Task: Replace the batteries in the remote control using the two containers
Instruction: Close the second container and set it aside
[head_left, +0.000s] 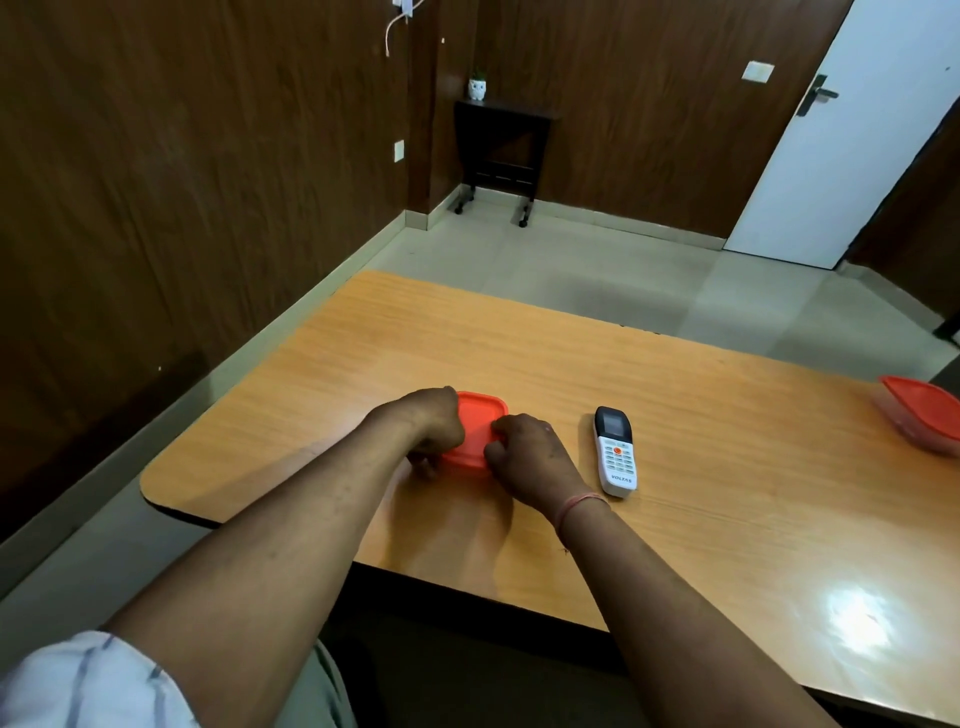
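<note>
A small container with an orange lid (475, 423) sits on the wooden table (727, 467) in front of me. My left hand (434, 423) grips its left side, fingers curled around the edge. My right hand (527, 454) grips its right near corner. Both hands cover part of the lid, and the container's body is mostly hidden. A white remote control (615, 452) with a dark screen lies face up just right of my right hand, apart from it. A second container with an orange lid (922, 418) stands at the table's far right edge, partly cut off.
The table's rounded left corner is near my left forearm. Beyond the table lies tiled floor, with a small dark side table (501, 150) holding a little plant pot against the wood-panelled wall. A white door (831, 130) stands at the back right.
</note>
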